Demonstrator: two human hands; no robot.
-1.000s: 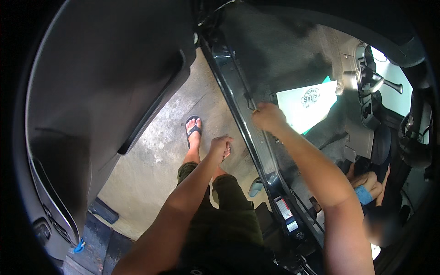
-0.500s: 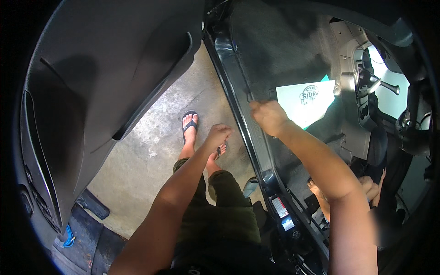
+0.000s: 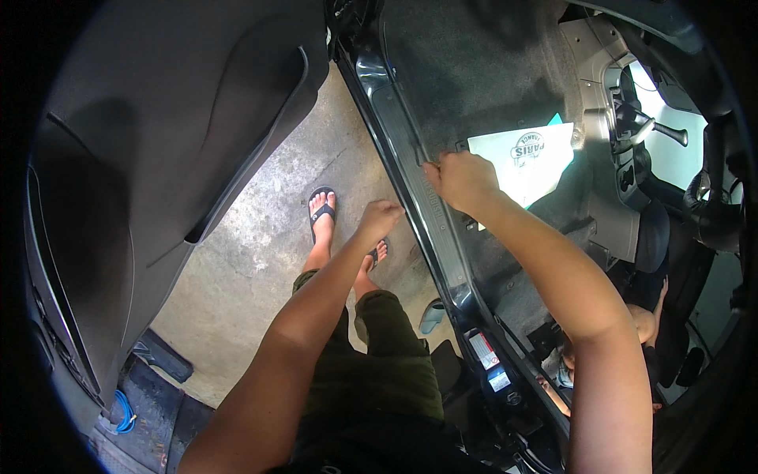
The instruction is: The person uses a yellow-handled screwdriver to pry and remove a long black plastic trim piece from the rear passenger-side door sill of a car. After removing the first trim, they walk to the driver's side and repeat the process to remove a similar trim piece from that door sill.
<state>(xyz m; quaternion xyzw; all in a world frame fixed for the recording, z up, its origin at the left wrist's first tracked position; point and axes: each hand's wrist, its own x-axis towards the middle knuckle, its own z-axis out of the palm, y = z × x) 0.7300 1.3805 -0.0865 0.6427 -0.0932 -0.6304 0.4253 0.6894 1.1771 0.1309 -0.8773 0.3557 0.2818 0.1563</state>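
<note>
My right hand [image 3: 464, 180] is closed, its fingertips down at the door sill trim [image 3: 430, 207] of a car. Whatever it may pinch there is hidden under the fingers. My left hand [image 3: 380, 220] is also closed, its fingertips at the outer edge of the sill; I cannot make out anything in them. Just right of my right hand, a white sheet [image 3: 525, 170] with dark print lies on the dark floor carpet [image 3: 462, 71], a teal corner showing behind it.
On the left hangs the open car door [image 3: 174, 118]. Below are concrete floor [image 3: 237, 292], my sandalled feet [image 3: 322, 213] and a loose grey slipper [image 3: 432, 316]. Gear lever [image 3: 669, 136] and console stand at right. Another person's arm [image 3: 657, 312] shows inside the car at lower right.
The view has shifted slightly. My right hand stays at the sill, and my left hand has come a little closer to the sill's outer edge. The other person inside has moved.
</note>
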